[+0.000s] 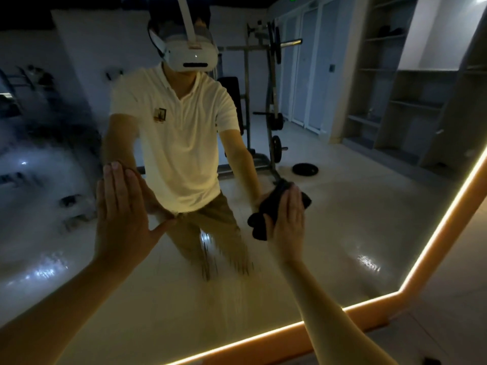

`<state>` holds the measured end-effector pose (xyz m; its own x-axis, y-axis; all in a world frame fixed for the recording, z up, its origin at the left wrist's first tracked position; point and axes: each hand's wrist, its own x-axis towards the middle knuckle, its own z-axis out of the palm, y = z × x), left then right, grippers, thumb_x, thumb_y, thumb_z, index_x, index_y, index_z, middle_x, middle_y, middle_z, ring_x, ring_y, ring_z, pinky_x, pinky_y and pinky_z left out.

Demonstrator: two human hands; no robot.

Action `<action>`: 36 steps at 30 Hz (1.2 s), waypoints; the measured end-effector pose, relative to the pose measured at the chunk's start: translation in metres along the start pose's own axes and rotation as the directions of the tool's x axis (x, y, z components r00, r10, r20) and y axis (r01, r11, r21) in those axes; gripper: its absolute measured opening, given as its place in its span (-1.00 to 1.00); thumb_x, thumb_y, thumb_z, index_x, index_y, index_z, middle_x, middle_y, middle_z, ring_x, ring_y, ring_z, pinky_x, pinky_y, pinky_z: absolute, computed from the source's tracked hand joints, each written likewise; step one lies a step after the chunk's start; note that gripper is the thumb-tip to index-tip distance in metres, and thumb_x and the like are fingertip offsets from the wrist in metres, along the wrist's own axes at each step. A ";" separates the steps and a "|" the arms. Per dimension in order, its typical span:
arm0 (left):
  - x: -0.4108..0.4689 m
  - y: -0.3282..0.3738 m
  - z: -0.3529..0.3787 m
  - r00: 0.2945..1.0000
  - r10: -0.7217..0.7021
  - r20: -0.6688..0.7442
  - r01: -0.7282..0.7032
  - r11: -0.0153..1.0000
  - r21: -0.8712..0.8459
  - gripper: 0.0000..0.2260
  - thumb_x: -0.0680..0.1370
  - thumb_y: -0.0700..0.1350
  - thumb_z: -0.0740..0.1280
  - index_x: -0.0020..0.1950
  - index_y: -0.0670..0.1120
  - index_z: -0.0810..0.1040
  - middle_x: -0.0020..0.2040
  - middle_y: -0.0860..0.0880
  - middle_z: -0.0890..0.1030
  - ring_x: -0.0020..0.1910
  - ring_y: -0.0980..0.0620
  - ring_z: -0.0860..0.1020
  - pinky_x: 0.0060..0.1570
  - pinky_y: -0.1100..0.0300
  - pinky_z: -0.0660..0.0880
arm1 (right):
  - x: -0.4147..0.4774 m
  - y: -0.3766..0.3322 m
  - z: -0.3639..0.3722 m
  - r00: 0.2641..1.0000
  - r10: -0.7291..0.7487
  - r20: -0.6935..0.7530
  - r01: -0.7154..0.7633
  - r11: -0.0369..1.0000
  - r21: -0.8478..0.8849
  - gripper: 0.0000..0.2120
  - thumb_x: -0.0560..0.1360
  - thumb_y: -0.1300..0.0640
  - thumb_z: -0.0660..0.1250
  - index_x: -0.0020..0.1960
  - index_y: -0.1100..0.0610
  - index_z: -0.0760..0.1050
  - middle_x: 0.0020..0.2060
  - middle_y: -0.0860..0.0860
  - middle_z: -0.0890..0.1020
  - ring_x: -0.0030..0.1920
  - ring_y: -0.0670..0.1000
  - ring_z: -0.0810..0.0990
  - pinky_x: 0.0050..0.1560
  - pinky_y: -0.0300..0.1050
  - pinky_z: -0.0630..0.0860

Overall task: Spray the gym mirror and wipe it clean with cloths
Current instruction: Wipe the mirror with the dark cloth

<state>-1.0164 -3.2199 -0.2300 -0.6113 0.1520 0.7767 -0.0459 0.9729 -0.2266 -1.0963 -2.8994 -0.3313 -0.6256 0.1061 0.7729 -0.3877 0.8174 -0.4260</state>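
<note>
Pressing the dark cloth (258, 226) against the gym mirror (355, 219), my right hand (287, 222) lies flat over it. Its fingers (293, 198) are straight and close together, pushing rather than curling round anything. The cloth is bunched, with soft lobes bulging out on both sides of the palm, and it sits on the glass right of centre, level with the knees of the reflected person.

I judge the cloth to be light and limp. It should fold and creep under the palm on wet glass, so I would hold it with the flat of the hand over the thick middle of the wad and leave the loose edges free.

The mirror is rigid, slick and breakable. It needs broad, even pressure and no hard pushing near the frame.

My left hand (121, 212) holds nothing. It is spread open, the fingers (116, 185) straight and the thumb out, and it appears to rest on the glass well apart from the cloth.

Between the two hands, drip streaks (226, 264) run down the pane, and a cloudy haze (39, 180) covers the far left, so I reckon much wiping remains. I see no spray bottle.

An orange lit frame (427, 259) edges the mirror at lower right, and a weight rack (274, 101) shows in the reflection.
</note>
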 end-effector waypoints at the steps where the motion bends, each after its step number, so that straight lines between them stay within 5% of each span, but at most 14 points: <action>1: 0.000 0.000 0.000 1.000 -0.002 0.002 0.002 1.000 0.000 0.14 0.50 0.49 0.20 0.65 -0.38 -0.10 0.65 -0.41 -0.10 0.66 -0.37 -0.06 0.63 -0.26 -0.01 | 0.000 0.003 0.000 0.998 0.065 -0.023 -0.065 0.998 0.005 -0.27 0.68 -0.02 0.19 0.67 0.22 -0.08 0.65 0.19 0.02 0.66 0.17 -0.01 0.58 0.28 0.19; 4: 0.001 -0.001 -0.001 1.000 -0.025 0.007 0.025 1.000 -0.002 0.15 0.49 0.49 0.22 0.65 -0.38 -0.10 0.66 -0.40 -0.09 0.67 -0.35 -0.06 0.63 -0.26 0.02 | -0.007 -0.010 0.015 0.999 0.006 -0.042 -0.007 1.000 -0.029 -0.34 0.70 0.08 0.15 0.67 0.26 -0.08 0.65 0.24 0.03 0.66 0.22 -0.01 0.60 0.30 0.14; 7: 0.000 -0.002 -0.003 0.999 -0.028 0.027 0.028 1.000 -0.001 0.16 0.48 0.49 0.24 0.65 -0.37 -0.09 0.66 -0.39 -0.08 0.67 -0.35 -0.04 0.62 -0.26 0.04 | -0.020 -0.035 0.036 0.959 -0.283 -0.018 0.281 0.957 -0.076 -0.37 0.67 0.19 0.20 0.65 0.24 -0.01 0.64 0.22 0.04 0.65 0.24 0.02 0.63 0.24 0.02; 12: -0.001 -0.010 -0.020 0.998 -0.006 0.061 0.010 0.999 -0.054 0.08 0.47 0.22 0.52 0.66 -0.34 -0.01 0.67 -0.34 0.00 0.67 -0.31 0.03 0.60 -0.27 0.14 | -0.015 -0.091 0.060 0.745 -0.662 0.080 0.665 0.747 -0.020 -0.44 0.68 0.19 0.22 0.64 0.19 0.16 0.65 0.12 0.10 0.66 0.15 0.04 0.65 0.12 -0.04; 15: -0.004 -0.025 -0.036 0.999 0.015 0.046 -0.013 0.998 -0.057 -0.06 0.52 0.02 0.48 0.67 -0.31 0.02 0.68 -0.29 0.04 0.68 -0.25 0.05 0.63 -0.20 0.08 | 0.007 -0.128 0.068 0.629 -0.776 0.044 0.777 0.629 -0.030 -0.53 0.72 0.17 0.20 0.61 0.20 0.27 0.61 0.13 0.24 0.64 0.12 0.15 0.64 0.09 0.06; 20: 0.000 -0.055 -0.050 0.993 -0.116 0.007 0.116 0.992 -0.048 -0.24 0.61 -0.09 0.29 0.68 -0.30 -0.03 0.70 -0.26 0.00 0.69 -0.23 -0.01 0.59 -0.30 0.14 | 0.082 -0.178 0.047 0.551 -0.833 -0.039 0.824 0.551 -0.131 -0.54 0.72 0.09 0.18 0.58 0.22 0.32 0.59 0.14 0.31 0.61 0.13 0.22 0.63 0.09 0.11; 28: 0.054 -0.058 -0.072 0.978 -0.187 -0.089 0.188 0.982 -0.001 -0.16 0.53 -0.02 0.32 0.67 -0.30 0.02 0.69 -0.27 0.04 0.68 -0.24 0.02 0.61 -0.27 0.11 | 0.214 -0.243 -0.035 0.702 -0.676 -0.225 0.671 0.733 -0.107 -0.50 0.72 0.11 0.09 0.62 0.26 0.22 0.61 0.19 0.23 0.64 0.19 0.14 0.62 0.18 0.10; 30: 0.069 -0.056 -0.078 0.976 -0.184 -0.116 0.187 0.982 0.014 -0.19 0.54 -0.02 0.32 0.67 -0.31 0.05 0.69 -0.27 0.04 0.68 -0.24 0.01 0.62 -0.26 0.08 | 0.197 -0.233 -0.024 0.650 -0.745 -0.150 0.731 0.667 -0.143 -0.45 0.67 0.15 0.10 0.64 0.24 0.15 0.63 0.19 0.17 0.65 0.20 0.05 0.64 0.20 0.00; 34: 0.086 -0.053 -0.079 0.972 -0.218 -0.089 0.218 0.976 -0.004 -0.13 0.57 0.13 0.31 0.70 -0.24 -0.03 0.71 -0.20 -0.05 0.70 -0.18 -0.06 0.61 -0.27 0.10 | 0.161 -0.199 0.004 0.373 -0.924 0.083 0.915 0.351 -0.196 -0.44 0.69 0.18 -0.22 0.63 0.23 0.20 0.63 0.16 0.19 0.65 0.18 0.07 0.62 0.17 0.04; 36: 0.088 -0.051 -0.077 0.970 -0.232 -0.071 0.232 0.973 -0.004 -0.11 0.57 0.22 0.24 0.71 -0.20 -0.08 0.72 -0.17 -0.08 0.70 -0.15 -0.09 0.62 -0.22 0.07 | 0.176 -0.202 -0.001 0.343 -0.937 0.073 0.924 0.322 -0.208 -0.42 0.70 0.19 -0.27 0.60 0.23 0.27 0.61 0.15 0.26 0.63 0.17 0.17 0.60 0.14 0.09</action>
<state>-1.0068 -3.2431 -0.1052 -0.5267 -0.0659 0.8475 -0.1832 0.9824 -0.0374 -1.1270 -3.0451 -0.1089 0.0991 -0.7706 0.6296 -0.5620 0.4788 0.6744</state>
